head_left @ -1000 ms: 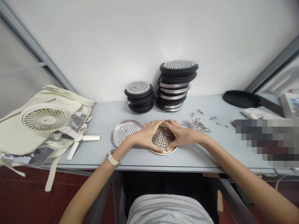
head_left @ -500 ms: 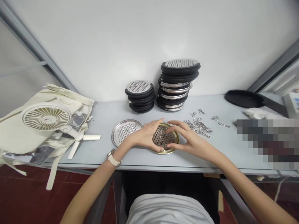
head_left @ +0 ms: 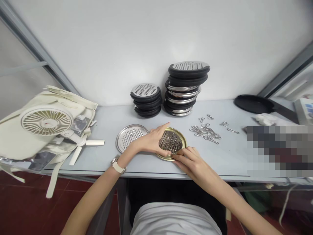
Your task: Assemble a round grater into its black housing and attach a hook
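Observation:
A round metal grater disc (head_left: 170, 140) with a gold-coloured rim lies on the table, rough holes facing up. My left hand (head_left: 153, 140) spans its left side, the index finger at the far rim and the thumb at the near rim. At the near right rim, the fingers of my right hand (head_left: 189, 160) are pinched together; what they hold, if anything, is hidden. Partly under my left wrist lies a silver grater disc (head_left: 129, 136). Several shiny wire clips (head_left: 205, 132) are scattered to the right of my right hand.
Behind my hands stand a shorter stack (head_left: 147, 101) and a taller, uneven stack (head_left: 182, 94) of black-rimmed grater discs. A white fan (head_left: 49, 122) lies on a cream bag (head_left: 14, 133) at left. At right are a black round tray (head_left: 254, 103) and crumpled white material (head_left: 265, 119).
My right hand has moved from above the gold-rimmed disc down to its near rim, and its spread fingers have closed to a pinch. My left hand stays at the disc's left side.

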A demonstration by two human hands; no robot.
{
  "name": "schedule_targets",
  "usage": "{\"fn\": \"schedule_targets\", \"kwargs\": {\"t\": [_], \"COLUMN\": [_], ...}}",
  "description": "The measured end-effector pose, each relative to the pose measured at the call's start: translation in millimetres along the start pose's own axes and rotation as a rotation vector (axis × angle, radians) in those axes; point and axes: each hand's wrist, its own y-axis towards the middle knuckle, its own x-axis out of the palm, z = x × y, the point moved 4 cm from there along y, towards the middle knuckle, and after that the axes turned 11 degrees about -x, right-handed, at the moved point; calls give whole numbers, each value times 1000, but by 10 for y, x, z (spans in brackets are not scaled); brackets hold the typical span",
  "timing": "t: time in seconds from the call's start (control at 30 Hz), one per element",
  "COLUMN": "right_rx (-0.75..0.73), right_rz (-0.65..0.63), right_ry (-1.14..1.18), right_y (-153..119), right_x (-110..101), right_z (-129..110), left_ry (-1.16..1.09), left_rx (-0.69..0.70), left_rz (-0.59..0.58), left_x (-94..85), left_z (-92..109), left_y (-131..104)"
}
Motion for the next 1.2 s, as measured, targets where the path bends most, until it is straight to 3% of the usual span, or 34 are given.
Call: {"fn": "schedule_targets", "kwargs": {"t": [0.27,0.6,0.87,1.03,1.2], "right_rx": [50,40,-8,97,135], "right_rz": [-36,-60,32,139,-37], "right_ry": [35,-93,-118,-58,73], "right_y": [13,-15,-106,-51,173], "right_x": [25,123,52,-127,-307], "right_z": [6,5,-53,200,551], "left_ry": [6,8,30,35,31], "left_rx": [-25,-25,31,78,51], "left_rz": [-9,4,34,20,-18], "left_x": [-8,0,32,41,11], "left_z": [12,5,-22,-17,-52], "left_y": [-7,4,5,1,-4]}}
